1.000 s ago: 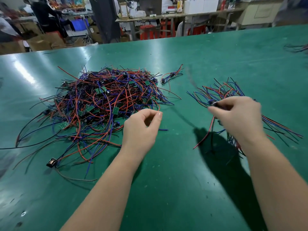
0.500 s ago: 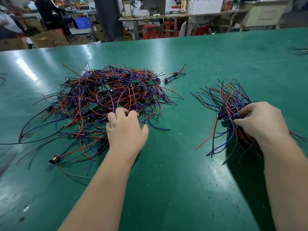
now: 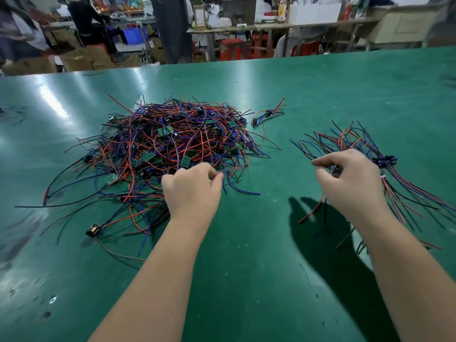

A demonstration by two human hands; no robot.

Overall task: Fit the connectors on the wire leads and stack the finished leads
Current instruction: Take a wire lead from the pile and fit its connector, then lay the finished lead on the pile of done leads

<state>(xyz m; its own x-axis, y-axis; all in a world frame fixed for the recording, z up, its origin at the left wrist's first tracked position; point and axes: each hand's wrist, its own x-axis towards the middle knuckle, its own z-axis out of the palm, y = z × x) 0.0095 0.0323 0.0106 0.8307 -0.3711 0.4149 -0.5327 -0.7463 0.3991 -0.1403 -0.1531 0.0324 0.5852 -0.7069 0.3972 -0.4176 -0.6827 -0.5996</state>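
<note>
tangled pile of loose leads (image 3: pixel 172 144), red, blue and black with small green boards, lies left of centre on the green desk (image 3: pixel 246 280). left hand (image 3: pixel 192 191) is palm down at its near right edge, fingers (image 3: pixel 218 177) pinching strands of that pile. stacked leads (image 3: pixel 394 174) lie well apart to the right. right hand (image 3: pixel 350 186) hovers over their near end, fingers curled; grip blurred, cannot tell. a separate lead (image 3: pixel 267 114) lies farther back; a black connector (image 3: pixel 93 229) sits near left.

Just one view here: head camera, looking forward and down across the table (image 3: pixel 246 280), wide-angle, close in over its near part, benches (image 3: pixel 283 27) up top.
</note>
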